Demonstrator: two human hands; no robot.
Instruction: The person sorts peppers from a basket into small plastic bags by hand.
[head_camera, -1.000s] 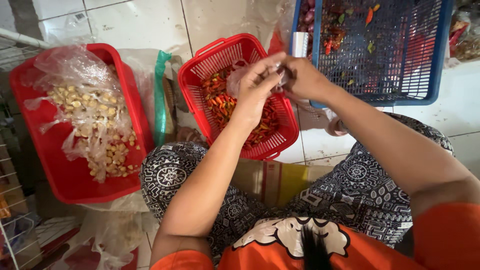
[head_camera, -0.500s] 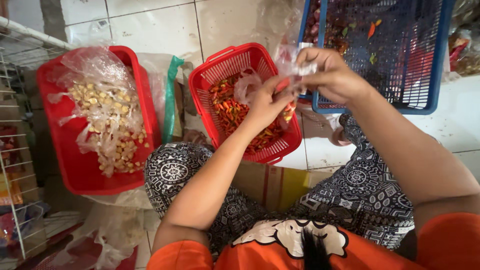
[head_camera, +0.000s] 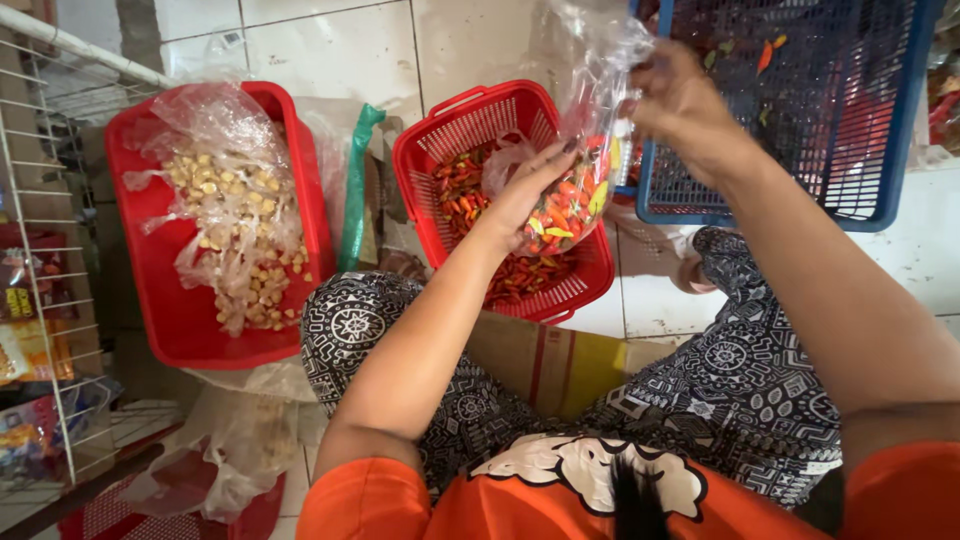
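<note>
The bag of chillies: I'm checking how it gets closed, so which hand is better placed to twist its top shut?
Probably the right hand: its fingers already pinch the gathered plastic above the chillies. The left hand cups the bag of chillies from below, over the red basket, bearing its weight.

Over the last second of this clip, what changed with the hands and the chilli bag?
The right hand has lifted the top of the clear chilli bag upward, stretching it out, while the left hand moved from the bag's top to cup it from below. Both keep hold. The red basket of chillies, red tub of garlic and blue basket lie as before.
</note>
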